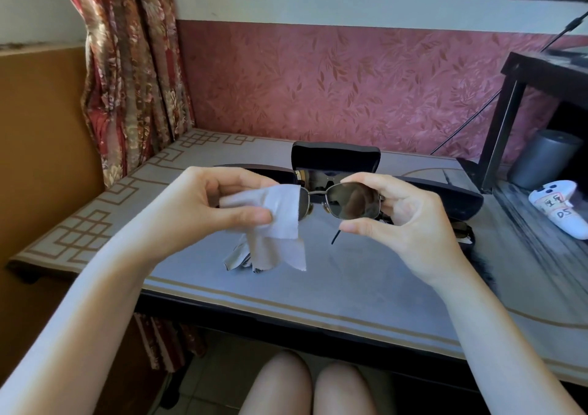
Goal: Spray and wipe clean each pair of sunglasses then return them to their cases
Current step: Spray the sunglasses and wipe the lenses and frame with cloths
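- Sunglasses (343, 199) hang above the table (334, 287), in front of an open case (335, 160) (another pair inside).
- Right hand (401, 217) pinches the frame's outer edge, keeping fingers off the lens.
- Left hand (203, 204) clamps a cloth (273, 217) over the other lens to wipe it.

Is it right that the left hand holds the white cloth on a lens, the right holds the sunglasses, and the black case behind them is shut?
No: the head view shows the black case open, lid raised. The rest holds: the left hand holds the white cloth on a lens, the right hand holds the sunglasses.
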